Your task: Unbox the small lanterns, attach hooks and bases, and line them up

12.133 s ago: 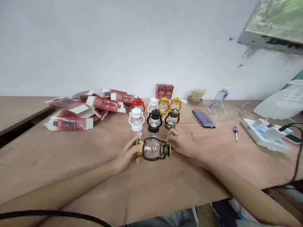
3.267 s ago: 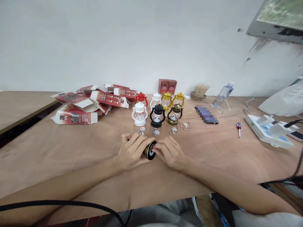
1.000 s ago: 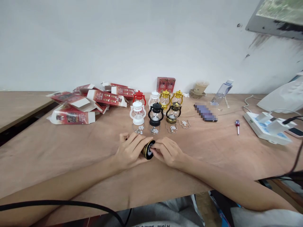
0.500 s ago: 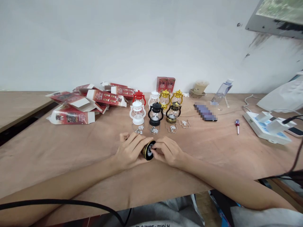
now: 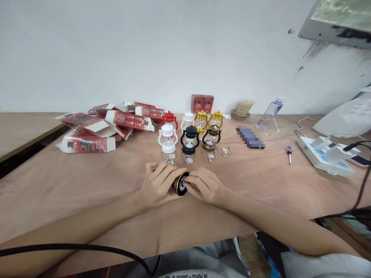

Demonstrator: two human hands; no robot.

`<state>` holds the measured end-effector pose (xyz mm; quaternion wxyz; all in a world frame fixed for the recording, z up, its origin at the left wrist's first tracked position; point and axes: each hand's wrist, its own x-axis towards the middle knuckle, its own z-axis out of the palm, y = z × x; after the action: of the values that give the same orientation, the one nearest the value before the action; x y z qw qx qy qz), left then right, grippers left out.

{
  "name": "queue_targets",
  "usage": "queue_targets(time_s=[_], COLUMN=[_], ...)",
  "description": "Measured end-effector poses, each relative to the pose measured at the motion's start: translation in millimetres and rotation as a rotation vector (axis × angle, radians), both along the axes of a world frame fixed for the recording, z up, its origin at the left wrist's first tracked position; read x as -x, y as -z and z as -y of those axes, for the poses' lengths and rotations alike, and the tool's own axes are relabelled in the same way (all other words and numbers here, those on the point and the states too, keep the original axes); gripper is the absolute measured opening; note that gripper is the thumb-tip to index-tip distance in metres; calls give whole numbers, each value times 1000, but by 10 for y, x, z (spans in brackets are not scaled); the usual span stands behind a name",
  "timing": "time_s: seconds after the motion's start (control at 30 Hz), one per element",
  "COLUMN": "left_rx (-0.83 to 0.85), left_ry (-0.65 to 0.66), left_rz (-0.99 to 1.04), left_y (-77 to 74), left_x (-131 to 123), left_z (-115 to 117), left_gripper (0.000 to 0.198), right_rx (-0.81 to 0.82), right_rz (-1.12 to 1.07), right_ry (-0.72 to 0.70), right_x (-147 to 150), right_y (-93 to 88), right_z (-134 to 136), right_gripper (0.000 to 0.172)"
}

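My left hand [image 5: 159,184] is wrapped around a small black-and-gold lantern [image 5: 181,190] near the front of the table. The lantern lies tilted, its round underside turned to the right. At that underside, the thumb and fingers of my right hand [image 5: 207,186] are pinched together; whatever they hold is hidden. Beyond my hands stand a white lantern [image 5: 168,143], a black lantern [image 5: 190,143] and a bronze-and-black lantern [image 5: 211,141]. Bent wire handles [image 5: 225,151] and small pale pieces [image 5: 188,159] lie before them.
Behind stand a red lantern [image 5: 169,118], another white one and two gold lanterns [image 5: 201,122]. Open red boxes [image 5: 127,119] are heaped at left. Rightward lie a phone [image 5: 251,137], a screwdriver [image 5: 289,153] and a power strip [image 5: 326,156]. A bottle [image 5: 271,112] leans behind.
The view has shifted slightly. My right fingertips have moved very slightly at the lantern's underside; the left hand keeps its hold.
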<state>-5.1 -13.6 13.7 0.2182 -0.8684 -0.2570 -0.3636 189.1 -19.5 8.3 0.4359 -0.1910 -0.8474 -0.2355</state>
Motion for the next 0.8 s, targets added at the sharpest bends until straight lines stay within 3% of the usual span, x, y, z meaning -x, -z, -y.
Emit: queue_targets(time_s=[0.23,0.8], left_rx=[-10,-14], left_ry=[7,18], left_rz=[-5,7], left_y=[5,8], left_x=[1,-5], left_z=[-13,-8], left_gripper=[33,32], right_rx=[-59,-30], right_rz=[50,-13], right_ry=[-37,-28], right_x=[-28,1], right_y=[13,26], right_z=[-31,-33], right_gripper=[8,8])
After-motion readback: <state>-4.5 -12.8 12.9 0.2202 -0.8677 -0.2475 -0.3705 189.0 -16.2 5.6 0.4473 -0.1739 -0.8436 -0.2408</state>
